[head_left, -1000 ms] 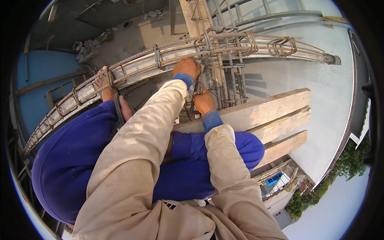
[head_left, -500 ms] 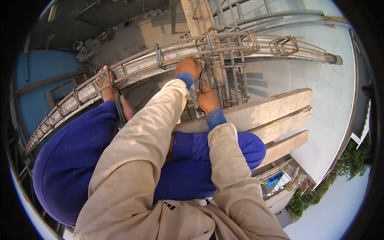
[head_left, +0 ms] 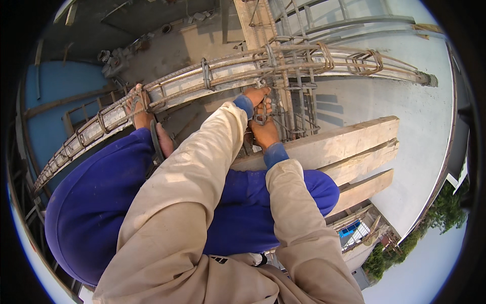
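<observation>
My right hand (head_left: 265, 133) is closed around the lower end of a dark metal tool (head_left: 261, 117) that looks like pincers. Just above it, my left hand (head_left: 256, 96) has its fingers curled together beside the upper part of the tool. Whatever those fingers pinch is too small and covered to make out. Both hands are under the rebar beam cage (head_left: 230, 76), at its crossing with an upright rebar cage (head_left: 298, 96). A bent steel stirrup (head_left: 206, 73) loops round the beam bars left of my hands.
Thick wooden planks (head_left: 334, 144) lie to the right of my right forearm. My sandalled foot (head_left: 142, 109) rests on the beam at left. Beyond the beam is a lower floor (head_left: 202, 43) with rubble. A pale wall (head_left: 405, 116) stands at right.
My left hand has shifted right and slightly down, closer to my right hand. The tool's looped handle now shows between the hands. The view has shifted slightly.
</observation>
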### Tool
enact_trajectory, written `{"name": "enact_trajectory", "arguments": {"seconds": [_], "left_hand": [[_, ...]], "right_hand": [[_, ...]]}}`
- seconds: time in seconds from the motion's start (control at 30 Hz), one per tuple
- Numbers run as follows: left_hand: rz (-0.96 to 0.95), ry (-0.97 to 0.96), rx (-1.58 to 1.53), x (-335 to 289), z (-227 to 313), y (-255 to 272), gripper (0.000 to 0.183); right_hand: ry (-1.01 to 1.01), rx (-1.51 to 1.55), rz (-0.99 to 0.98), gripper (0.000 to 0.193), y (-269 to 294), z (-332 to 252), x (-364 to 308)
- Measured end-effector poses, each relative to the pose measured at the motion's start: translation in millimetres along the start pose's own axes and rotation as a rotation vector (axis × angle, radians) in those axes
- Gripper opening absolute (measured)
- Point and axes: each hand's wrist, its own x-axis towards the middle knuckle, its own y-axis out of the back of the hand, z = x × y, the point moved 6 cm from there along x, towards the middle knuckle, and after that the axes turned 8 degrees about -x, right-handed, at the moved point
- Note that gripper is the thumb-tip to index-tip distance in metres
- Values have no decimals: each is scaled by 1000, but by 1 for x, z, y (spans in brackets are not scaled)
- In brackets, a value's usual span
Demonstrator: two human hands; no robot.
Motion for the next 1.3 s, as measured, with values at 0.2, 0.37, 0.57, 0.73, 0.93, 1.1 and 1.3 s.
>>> {"name": "enact_trajectory", "arguments": {"seconds": [0.2,0.37,0.57,0.73,0.93,1.1,1.3], "left_hand": [[319,-6,141,1,2,-23,33],[319,-101,364,-16,13,-22,40],[429,-112,280,-8,3,-31,64],[461,-270,459,-29,13,-12,72],[-237,21,-58,-18,10,-6,36],[-882,263,-817,6,-8,-30,26],[25,-136,1121,18,7,-29,33]], "right_hand": [[21,-712,408,49,33,-15,-19],[105,-873,263,42,61,-23,5],[120,-1104,179,37,92,-49,10],[-270,332,-315,19,44,14,9],[-324,1362,-827,14,-6,1,-10],[-287,1270,-878,24,0,-21,-27],[82,-406,145,31,47,0,1]]}}
